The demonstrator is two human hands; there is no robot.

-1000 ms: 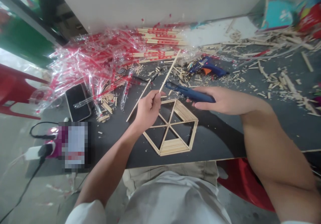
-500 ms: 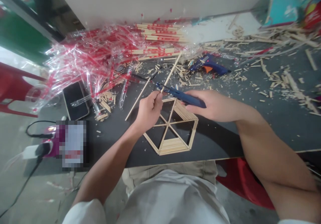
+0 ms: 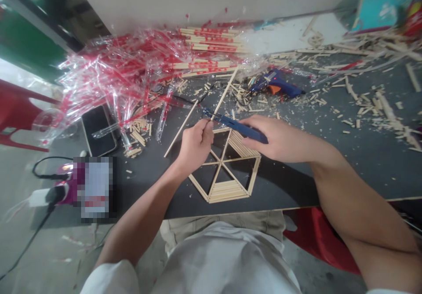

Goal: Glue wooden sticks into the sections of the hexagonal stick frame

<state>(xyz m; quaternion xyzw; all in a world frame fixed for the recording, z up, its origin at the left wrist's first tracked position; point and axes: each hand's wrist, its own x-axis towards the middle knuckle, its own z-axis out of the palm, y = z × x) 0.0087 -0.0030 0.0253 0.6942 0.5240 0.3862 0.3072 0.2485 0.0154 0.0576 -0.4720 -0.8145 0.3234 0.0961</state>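
My left hand (image 3: 197, 143) pinches the lower end of a wooden chopstick (image 3: 226, 91), which slants up and away to the right. Around the blue-handled cutting pliers (image 3: 242, 128) my right hand (image 3: 275, 138) is closed, and the tool's jaws cross the stick just above my left fingertips. Whether the blades have bitten in cannot be made out. Below both hands lies a hexagonal frame of sticks (image 3: 227, 191) with spokes meeting at its centre; two of its sections are filled with parallel sticks. Another loose chopstick (image 3: 180, 129) rests left of my left hand.
Behind are a heap of red-and-clear plastic wrappers (image 3: 115, 65) and packed chopsticks (image 3: 214, 41). A blue glue gun (image 3: 280, 84) lies among scattered stick offcuts. At left are a phone (image 3: 99, 130) and a purple power strip (image 3: 67, 188) with cables.
The pliers' handles look a little closer together, and my right hand has shifted slightly left. My left hand and the chopstick stay nearly in place.
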